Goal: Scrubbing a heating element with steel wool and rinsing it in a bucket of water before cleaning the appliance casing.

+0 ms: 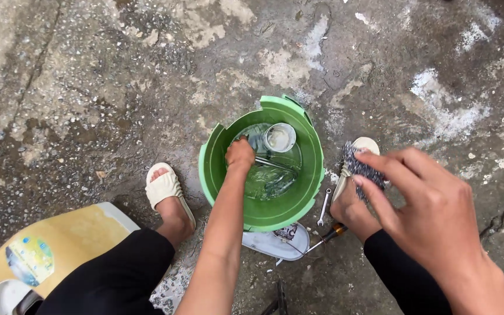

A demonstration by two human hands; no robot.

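Right hand (433,216) around scourer (360,169), long axis upright.

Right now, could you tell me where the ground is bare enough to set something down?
Bare concrete lies left of the green bucket, beyond the left sandal, and above the rim. Crowded: below the bucket, around the wrench and screwdriver.

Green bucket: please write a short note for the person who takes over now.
Left hand: inside the green bucket, in the water, fingers closed on a metal piece there.
Right hand: raised, holding a steel wool scrubber.
A clear cup sits in the bucket.
A small wrench and a screwdriver lie on the wet concrete beside it.
Done: items are soaking. Left: scrubbing, it seems.
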